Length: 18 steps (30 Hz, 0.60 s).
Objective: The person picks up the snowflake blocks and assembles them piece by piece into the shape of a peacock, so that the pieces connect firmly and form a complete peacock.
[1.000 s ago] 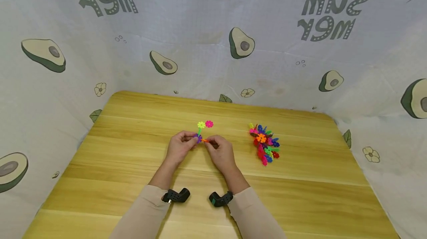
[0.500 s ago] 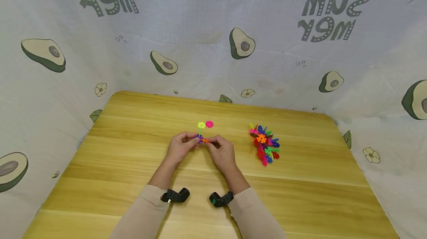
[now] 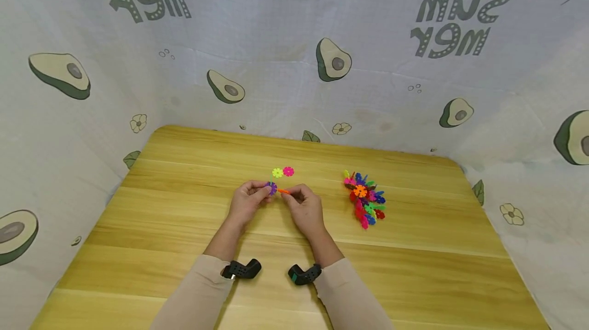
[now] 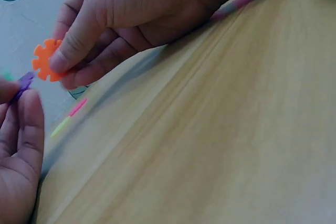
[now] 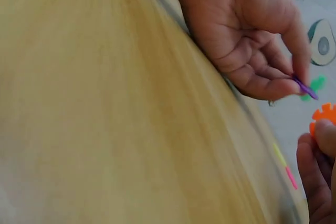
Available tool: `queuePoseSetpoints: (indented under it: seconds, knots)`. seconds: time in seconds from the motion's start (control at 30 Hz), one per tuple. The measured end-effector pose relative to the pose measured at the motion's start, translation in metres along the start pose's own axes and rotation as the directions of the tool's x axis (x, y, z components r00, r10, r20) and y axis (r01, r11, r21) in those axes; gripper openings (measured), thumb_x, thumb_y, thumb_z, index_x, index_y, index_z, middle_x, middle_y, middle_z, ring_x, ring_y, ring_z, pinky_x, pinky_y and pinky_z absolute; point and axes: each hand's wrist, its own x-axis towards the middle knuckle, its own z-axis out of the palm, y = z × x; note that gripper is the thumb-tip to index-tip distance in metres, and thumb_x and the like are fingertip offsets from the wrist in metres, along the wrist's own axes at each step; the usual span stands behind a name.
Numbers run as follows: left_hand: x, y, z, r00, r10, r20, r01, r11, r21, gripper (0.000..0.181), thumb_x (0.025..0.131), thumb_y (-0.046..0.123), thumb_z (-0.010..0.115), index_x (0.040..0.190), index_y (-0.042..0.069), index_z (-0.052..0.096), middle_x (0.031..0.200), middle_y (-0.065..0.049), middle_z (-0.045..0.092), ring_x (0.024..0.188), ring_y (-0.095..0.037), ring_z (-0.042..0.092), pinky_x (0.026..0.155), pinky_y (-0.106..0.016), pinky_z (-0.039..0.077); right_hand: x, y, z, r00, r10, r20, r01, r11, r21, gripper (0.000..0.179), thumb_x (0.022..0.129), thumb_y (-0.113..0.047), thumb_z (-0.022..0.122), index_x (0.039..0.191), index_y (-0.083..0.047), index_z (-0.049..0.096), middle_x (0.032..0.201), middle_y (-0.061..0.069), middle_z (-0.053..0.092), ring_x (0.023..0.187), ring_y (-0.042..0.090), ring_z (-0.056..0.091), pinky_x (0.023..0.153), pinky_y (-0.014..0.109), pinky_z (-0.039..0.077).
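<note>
Between thumb and fingers, my left hand [image 3: 246, 202] pinches a purple notched snowflake disc [image 3: 272, 188]. A green disc [image 5: 318, 83] stands crosswise to the purple one, apparently joined to it. My right hand [image 3: 303, 211] pinches an orange notched snowflake disc [image 4: 48, 60], which appears edge-on in the head view. The orange disc's rim is very close to the purple disc; whether they touch, I cannot tell. Just beyond the hands, a yellow disc [image 3: 277, 172] and a pink disc [image 3: 288, 171] lie flat side by side on the table.
Right of my right hand sits a cluster of many-coloured snowflake discs [image 3: 363, 198] fitted together. The wooden table [image 3: 193, 176] meets a printed cloth [image 3: 276, 28] at its back and sides. Each wrist wears a black strap device [image 3: 246, 269].
The purple disc has turned its flat face more toward the head camera and shifted slightly left. The orange disc, which overlapped it half a second ago, now shows beside it. The arms barely moved.
</note>
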Motion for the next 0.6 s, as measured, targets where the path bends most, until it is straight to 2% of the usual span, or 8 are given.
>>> queuePoseSetpoints:
  seconds: [0.1,0.3,0.5,0.6]
  knots:
    - [-0.0001,0.0016,-0.0008,1.0,-0.001,-0.028,0.0,0.998,-0.056,0.016,0.096,-0.002,0.065,0.11,-0.006,0.059,0.088,-0.002,0.07,0.076,-0.014,0.071,0.071,-0.021,0.062,0.0013,-0.0004,-0.0002,0.998,0.063,-0.024,-0.061,0.995,0.076,0.014,0.091,-0.009,0.077,0.1,-0.002,0.069,0.097,0.018,0.076,0.084,0.008,0.071,0.072,0.017,0.058]
    - [-0.0028,0.0039,0.001,1.0,-0.016,0.017,0.015,1.0,0.026,0.017,0.094,0.0,0.069,0.108,-0.005,0.06,0.089,-0.003,0.071,0.075,-0.013,0.072,0.073,-0.025,0.064,0.0047,-0.0014,0.0001,0.993,0.114,-0.019,-0.109,0.979,0.174,0.018,0.091,-0.003,0.074,0.107,0.005,0.071,0.104,0.026,0.074,0.082,0.0,0.068,0.074,0.015,0.058]
    - [-0.0023,0.0044,0.0003,0.999,-0.031,0.033,0.032,0.999,-0.002,0.016,0.094,-0.001,0.068,0.107,-0.004,0.06,0.087,-0.002,0.07,0.075,-0.013,0.072,0.073,-0.024,0.064,0.0052,-0.0053,-0.0006,0.992,0.118,0.036,-0.123,0.935,0.332,0.024,0.093,0.006,0.068,0.116,0.01,0.063,0.099,0.019,0.069,0.083,0.007,0.074,0.08,0.027,0.064]
    - [-0.0016,0.0041,-0.0003,0.998,-0.036,0.055,0.037,0.999,-0.009,0.015,0.094,-0.001,0.067,0.107,-0.004,0.06,0.087,-0.002,0.07,0.075,-0.012,0.071,0.074,-0.023,0.063,0.0051,-0.0074,-0.0006,0.99,0.125,0.059,-0.138,0.915,0.38,0.022,0.094,0.009,0.066,0.114,0.013,0.06,0.095,0.016,0.07,0.081,0.009,0.075,0.079,0.03,0.065]
